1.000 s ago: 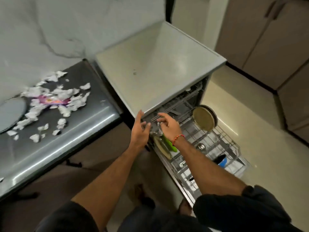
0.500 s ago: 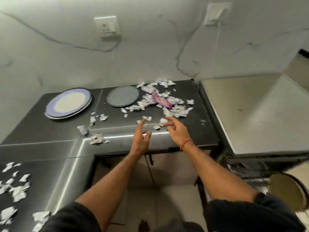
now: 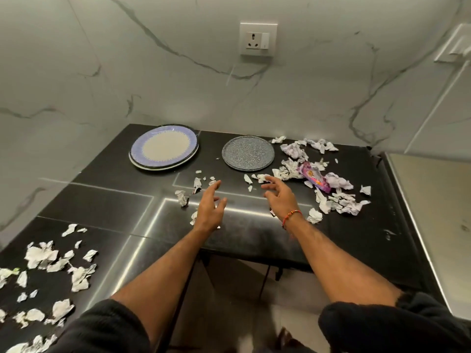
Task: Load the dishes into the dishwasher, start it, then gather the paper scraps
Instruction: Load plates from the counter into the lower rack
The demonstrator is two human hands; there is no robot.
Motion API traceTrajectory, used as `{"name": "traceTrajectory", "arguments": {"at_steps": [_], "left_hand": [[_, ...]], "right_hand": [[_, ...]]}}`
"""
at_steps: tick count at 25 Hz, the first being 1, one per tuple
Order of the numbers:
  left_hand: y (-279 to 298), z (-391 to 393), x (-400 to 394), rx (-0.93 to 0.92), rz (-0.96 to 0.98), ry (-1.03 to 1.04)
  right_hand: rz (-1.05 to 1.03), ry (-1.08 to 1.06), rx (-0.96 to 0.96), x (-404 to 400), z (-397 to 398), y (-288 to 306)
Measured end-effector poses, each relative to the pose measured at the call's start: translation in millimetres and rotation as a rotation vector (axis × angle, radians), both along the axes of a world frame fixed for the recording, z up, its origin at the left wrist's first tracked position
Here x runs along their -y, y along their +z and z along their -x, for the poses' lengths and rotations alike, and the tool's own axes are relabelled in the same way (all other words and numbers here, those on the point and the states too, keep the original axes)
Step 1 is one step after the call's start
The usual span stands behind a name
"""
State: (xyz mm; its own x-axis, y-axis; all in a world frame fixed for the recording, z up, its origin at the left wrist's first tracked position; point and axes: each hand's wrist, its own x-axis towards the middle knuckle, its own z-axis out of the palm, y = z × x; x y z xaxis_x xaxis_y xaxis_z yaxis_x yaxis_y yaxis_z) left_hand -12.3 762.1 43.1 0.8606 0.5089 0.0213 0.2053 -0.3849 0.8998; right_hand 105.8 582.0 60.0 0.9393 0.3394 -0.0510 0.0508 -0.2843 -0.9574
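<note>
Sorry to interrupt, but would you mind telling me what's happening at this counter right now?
A person is reaching both bare hands over a black counter littered with torn paper scraps. The left hand and right hand are open and hold nothing. Two plates sit near the wall: a purple-rimmed plate and a speckled grey plate. A pink wrapper lies among the scraps at right. More scraps cover the near left.

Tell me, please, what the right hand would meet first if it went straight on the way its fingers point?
Probably the small paper scraps just beyond the right hand, then the speckled grey plate; depth is uncertain.
</note>
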Motion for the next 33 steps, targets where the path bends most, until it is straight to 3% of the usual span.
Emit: {"name": "traceTrajectory", "arguments": {"at_steps": [11, 14, 16, 20, 24, 28, 30, 33], "left_hand": [[-15.3, -145.7, -53.2, -0.17, 0.167, 0.187], [-18.9, -188.4, -59.2, -0.282, 0.349, 0.362], [-21.3, -211.7, -59.9, -0.296, 0.522, 0.449], [-17.9, -241.5, -62.7, -0.286, 0.719, 0.524], [-14.7, -250.7, -54.0, -0.312, 0.767, 0.494], [-0.7, -229.8, -41.1, -0.212, 0.988, 0.439], [6.9, -206.3, -36.4, -0.245, 0.928, 0.339], [15.4, -168.9, -28.1, -0.206, 0.641, 0.209]], "right_hand": [[-0.249, -0.147, -0.47, -43.3, -160.1, -13.0], [-0.376, -0.177, -0.663, -57.9, -193.7, -19.8], [-0.333, -0.164, -0.717, -65.0, -209.8, -27.9], [-0.235, -0.072, -0.699, -72.3, -231.1, -36.6], [-0.353, -0.146, -0.804, -79.3, -244.7, -37.1], [-0.413, -0.171, -0.769, -72.2, -227.6, -33.6], [-0.449, -0.225, -0.667, -64.6, -217.1, -27.5], [-0.527, -0.296, -0.539, -48.3, -189.8, -10.6]]}}
